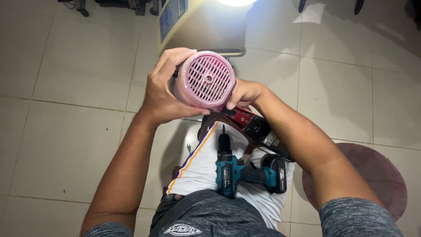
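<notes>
Pink plastic — a hair dryer (202,81) with its round grille facing up — sits between both hands above the lap. The left hand (163,90) wraps its body; the right hand (244,93) grips its handle (red-black part below). A teal cordless drill (230,169) rests on the lap.

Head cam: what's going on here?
A seated person holds a pink hair dryer up over their lap with both hands, its round rear grille facing the camera. The left hand wraps its body; the right hand grips the other side, fingers underneath. A teal cordless drill lies on their lap, bit pointing away, touched by neither hand. Below the dryer sits a red and black device, only partly visible. A round stool stands on the tiled floor.
</notes>
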